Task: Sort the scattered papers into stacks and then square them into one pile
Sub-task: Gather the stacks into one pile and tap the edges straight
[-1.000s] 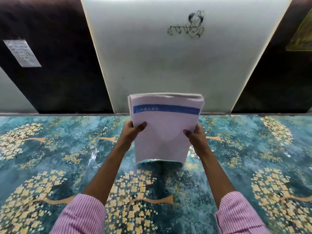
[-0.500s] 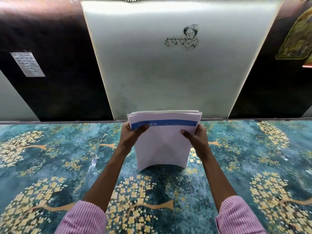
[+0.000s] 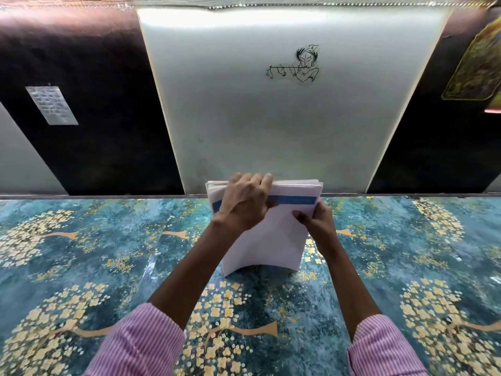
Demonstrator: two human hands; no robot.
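While the blue-banded white paper stack (image 3: 273, 240) stands on edge, far-centre on the teal flowered table (image 3: 81, 253), the left hand (image 3: 244, 202) grips its top with curled fingers and the right hand (image 3: 317, 226) pinches its right side.

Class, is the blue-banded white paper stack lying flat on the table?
No: the blue-banded white paper stack stands upright, lower edge on the teal floral table.
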